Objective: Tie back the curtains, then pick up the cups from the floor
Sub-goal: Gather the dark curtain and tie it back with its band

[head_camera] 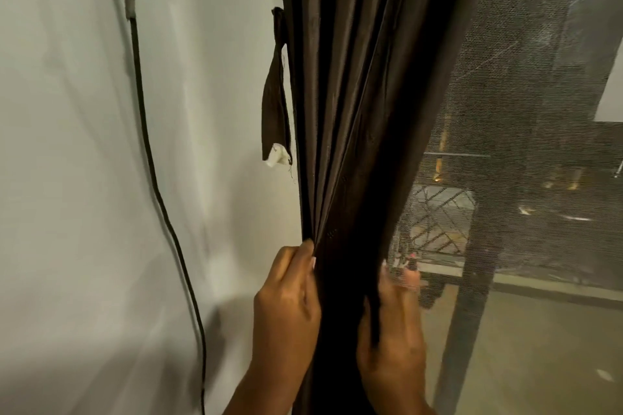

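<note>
A dark brown curtain hangs gathered in folds in front of me. My left hand grips its left edge, fingers curled round the bunched cloth. My right hand grips the right side of the same bunch, with folds running between thumb and fingers. A dark fabric tie-back strap with a white tip hangs loose from the wall just left of the curtain, above my left hand. No cups are in view.
A white wall fills the left, with a black cable running down it. To the right is a mesh window screen with a dark frame post and a balcony floor outside.
</note>
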